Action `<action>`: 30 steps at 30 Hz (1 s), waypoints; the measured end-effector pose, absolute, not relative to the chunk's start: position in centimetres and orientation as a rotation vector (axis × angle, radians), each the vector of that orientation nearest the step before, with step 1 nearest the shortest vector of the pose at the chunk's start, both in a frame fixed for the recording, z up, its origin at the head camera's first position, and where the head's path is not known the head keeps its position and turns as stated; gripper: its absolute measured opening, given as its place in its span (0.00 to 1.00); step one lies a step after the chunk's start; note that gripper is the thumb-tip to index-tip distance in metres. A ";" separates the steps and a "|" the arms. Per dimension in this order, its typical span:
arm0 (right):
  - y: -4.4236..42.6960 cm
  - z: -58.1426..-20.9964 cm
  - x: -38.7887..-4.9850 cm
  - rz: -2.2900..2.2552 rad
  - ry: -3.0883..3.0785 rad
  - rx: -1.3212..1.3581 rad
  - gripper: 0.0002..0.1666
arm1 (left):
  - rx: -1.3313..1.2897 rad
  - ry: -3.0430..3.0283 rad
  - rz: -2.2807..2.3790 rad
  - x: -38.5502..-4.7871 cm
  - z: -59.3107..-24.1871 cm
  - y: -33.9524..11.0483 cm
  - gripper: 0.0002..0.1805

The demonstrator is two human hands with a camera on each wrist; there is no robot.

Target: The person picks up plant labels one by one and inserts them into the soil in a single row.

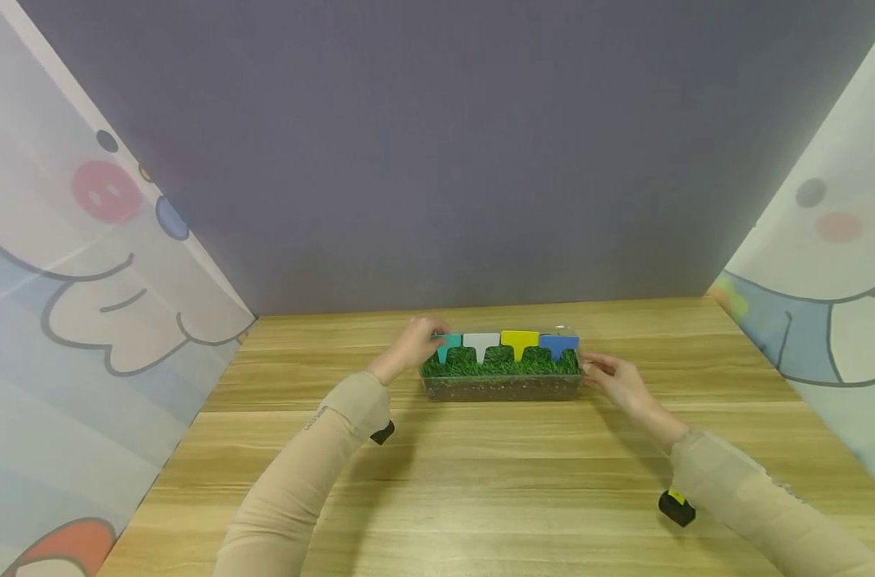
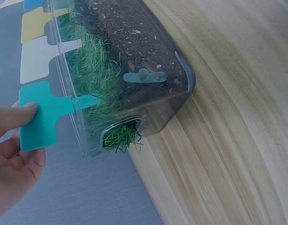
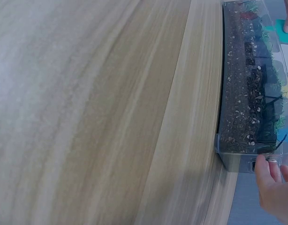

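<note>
A long clear plastic box of dark soil and green grass sits on the table. Four T-shaped plant labels stand in a row in it: teal, white, yellow and blue. At the box's left end, my left hand pinches the teal label's wide head between thumb and fingers; the label's stem is down in the grass. My right hand grips the box's right end, its fingertips at the handle opening there. Part of that grip is cut off in the right wrist view.
The wood-grain table extends around the box. A grey panel rises behind it, and cartoon-printed walls flank both sides. Grass pokes out through the handle opening at the box's left end.
</note>
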State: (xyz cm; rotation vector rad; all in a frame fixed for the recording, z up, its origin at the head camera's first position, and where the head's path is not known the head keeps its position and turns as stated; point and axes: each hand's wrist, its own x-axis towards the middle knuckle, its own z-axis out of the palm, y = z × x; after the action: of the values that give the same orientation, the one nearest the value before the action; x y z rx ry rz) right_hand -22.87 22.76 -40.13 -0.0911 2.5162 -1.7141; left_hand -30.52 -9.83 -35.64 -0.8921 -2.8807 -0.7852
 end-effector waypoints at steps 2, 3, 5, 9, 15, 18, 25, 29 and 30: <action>22.8 -40.2 -22.9 -1.722 2.512 -0.092 0.26 | -0.891 -2.878 -0.775 -30.6 -35.8 -9.8 0.10; 22.8 -40.2 -22.9 -1.725 2.511 -0.095 0.26 | -0.890 -2.877 -0.773 -30.6 -35.8 -9.8 0.10; 22.8 -40.2 -22.9 -1.726 2.512 -0.101 0.26 | -0.884 -2.876 -0.775 -30.6 -35.9 -9.8 0.10; 22.9 -40.3 -22.9 -1.719 2.512 -0.111 0.26 | -0.876 -2.882 -0.800 -30.8 -36.2 -9.9 0.10; 23.0 -40.4 -22.9 -1.716 2.504 -0.106 0.26 | -0.868 -2.869 -0.830 -31.0 -36.6 -10.0 0.10; 23.0 -40.3 -22.9 -1.714 2.501 -0.096 0.26 | -0.877 -2.871 -0.838 -31.0 -36.6 -10.0 0.10; 23.0 -40.3 -22.8 -1.719 2.499 -0.108 0.27 | -0.889 -2.853 -0.800 -31.0 -36.8 -9.9 0.10; 23.0 -40.4 -22.8 -1.729 2.497 -0.115 0.26 | -0.886 -2.847 -0.777 -31.0 -36.9 -9.8 0.10; 23.0 -40.4 -22.8 -1.728 2.500 -0.114 0.26 | -0.885 -2.848 -0.779 -31.0 -36.9 -9.8 0.10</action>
State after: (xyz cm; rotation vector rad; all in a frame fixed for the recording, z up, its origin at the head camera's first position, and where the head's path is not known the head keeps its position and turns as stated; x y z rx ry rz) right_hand -22.83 22.98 -40.41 -0.1142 2.5000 -1.7279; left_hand -30.99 -9.81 -36.87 -0.8855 -2.8478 -0.7786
